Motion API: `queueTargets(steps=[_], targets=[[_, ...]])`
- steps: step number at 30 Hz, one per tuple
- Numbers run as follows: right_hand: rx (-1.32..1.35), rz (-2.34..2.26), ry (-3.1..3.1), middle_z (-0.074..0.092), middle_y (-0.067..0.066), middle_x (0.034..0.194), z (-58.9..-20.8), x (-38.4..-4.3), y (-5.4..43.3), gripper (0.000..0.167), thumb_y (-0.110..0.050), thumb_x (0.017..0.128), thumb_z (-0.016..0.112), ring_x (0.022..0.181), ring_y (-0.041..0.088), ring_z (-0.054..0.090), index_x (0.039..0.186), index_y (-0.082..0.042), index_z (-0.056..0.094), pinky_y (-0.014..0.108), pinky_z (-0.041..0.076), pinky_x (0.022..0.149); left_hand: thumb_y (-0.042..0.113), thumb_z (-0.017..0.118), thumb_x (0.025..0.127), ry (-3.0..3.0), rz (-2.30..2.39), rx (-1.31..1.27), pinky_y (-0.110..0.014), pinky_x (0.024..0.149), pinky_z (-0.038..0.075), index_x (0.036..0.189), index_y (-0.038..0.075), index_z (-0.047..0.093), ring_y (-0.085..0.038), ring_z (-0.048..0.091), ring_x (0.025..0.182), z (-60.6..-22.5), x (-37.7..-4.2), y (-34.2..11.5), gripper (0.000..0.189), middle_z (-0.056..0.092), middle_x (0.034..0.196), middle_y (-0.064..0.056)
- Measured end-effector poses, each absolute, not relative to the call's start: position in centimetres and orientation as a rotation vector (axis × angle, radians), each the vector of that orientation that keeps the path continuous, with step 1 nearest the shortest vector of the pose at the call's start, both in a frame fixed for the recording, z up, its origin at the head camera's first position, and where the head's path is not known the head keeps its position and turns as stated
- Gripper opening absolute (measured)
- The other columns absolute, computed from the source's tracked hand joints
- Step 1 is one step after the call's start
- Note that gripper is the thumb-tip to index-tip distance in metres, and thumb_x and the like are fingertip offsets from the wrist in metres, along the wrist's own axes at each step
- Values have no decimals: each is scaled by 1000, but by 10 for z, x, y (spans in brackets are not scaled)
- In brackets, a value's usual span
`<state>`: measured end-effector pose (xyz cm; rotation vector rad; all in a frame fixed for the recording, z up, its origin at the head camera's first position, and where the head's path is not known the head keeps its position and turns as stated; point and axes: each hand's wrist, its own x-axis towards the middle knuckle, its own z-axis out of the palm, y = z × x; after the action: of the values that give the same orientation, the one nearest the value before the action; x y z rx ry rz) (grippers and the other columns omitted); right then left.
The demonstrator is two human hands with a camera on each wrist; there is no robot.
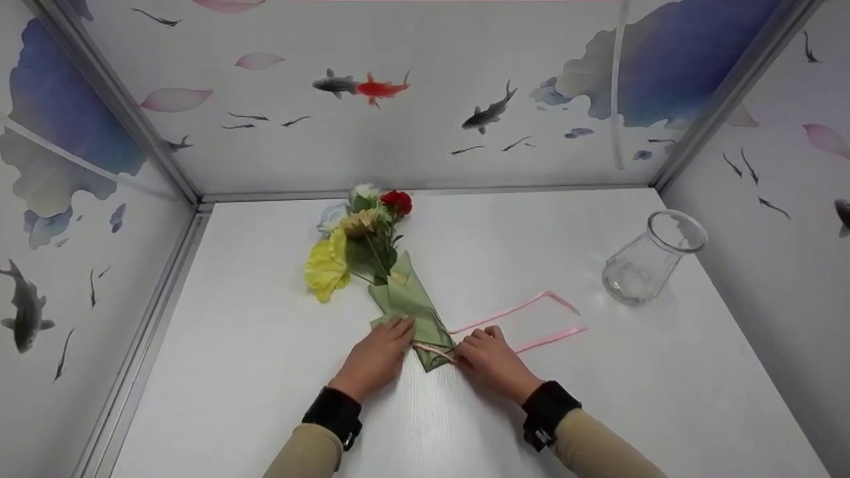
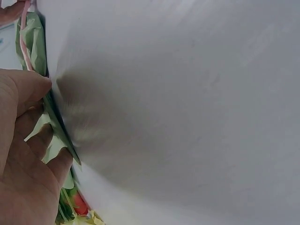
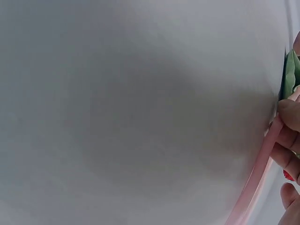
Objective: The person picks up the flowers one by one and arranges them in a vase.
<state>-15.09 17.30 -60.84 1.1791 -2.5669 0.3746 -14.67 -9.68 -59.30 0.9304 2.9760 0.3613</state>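
Observation:
A bouquet of artificial-looking flowers (image 1: 362, 229) in green wrapping paper (image 1: 412, 299) lies on the table, blooms toward the back wall. A pink ribbon (image 1: 551, 338) crosses the lower end of the wrapping, its two loose lengths trailing to the right. My left hand (image 1: 376, 355) holds the left side of the wrapping; in the left wrist view its thumb and curled fingers (image 2: 60, 164) are at the paper's edge. At the wrapping's lower right, my right hand (image 1: 497, 362) pinches the ribbon; the right wrist view shows the ribbon (image 3: 258, 168) running down from under its thumb.
A clear glass jar (image 1: 654, 259) stands at the right of the white table (image 1: 265, 398). Printed panels with fish and petals, such as the back wall (image 1: 425, 153), enclose the table at the back and both sides.

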Motion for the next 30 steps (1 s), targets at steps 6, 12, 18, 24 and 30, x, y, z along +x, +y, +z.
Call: queueTargets(steps=[6,12,18,24,30], targets=[[1305,439,-2639,63,-4,83,-606,-149,174,11,-10,91,76,80,15,54,89,-14,67,29,40,71,9,54,105,2966,342,913,-43,116,39,145,1,55,-31,46,143,-592,-145,-97,41,50,154,-11],[1364,454,-2680,65,-3,87,-606,-147,174,7,-8,92,75,81,15,55,94,-13,70,29,42,71,8,53,105,2975,312,932,-42,116,40,145,0,55,-31,46,142,-592,-146,-97,41,50,154,-12],[1378,502,-2651,64,-4,88,-609,-147,176,7,-8,92,74,82,14,53,94,-13,70,28,41,71,8,52,105,2972,353,926,-44,116,39,145,0,55,-33,46,142,-591,-146,-96,41,50,154,-12],[1366,542,-2616,61,-5,87,-611,-147,180,8,-10,93,74,81,14,51,91,-16,69,27,35,72,7,53,104,2969,381,932,-45,116,39,145,-1,54,-33,46,142,-592,-147,-97,42,50,154,-13],[1405,574,-2515,57,-6,81,-609,-149,181,17,-3,87,77,76,13,48,85,-17,66,28,34,72,7,53,104,2962,394,918,-45,116,39,145,-1,54,-33,45,143,-593,-146,-97,42,49,155,-13]])
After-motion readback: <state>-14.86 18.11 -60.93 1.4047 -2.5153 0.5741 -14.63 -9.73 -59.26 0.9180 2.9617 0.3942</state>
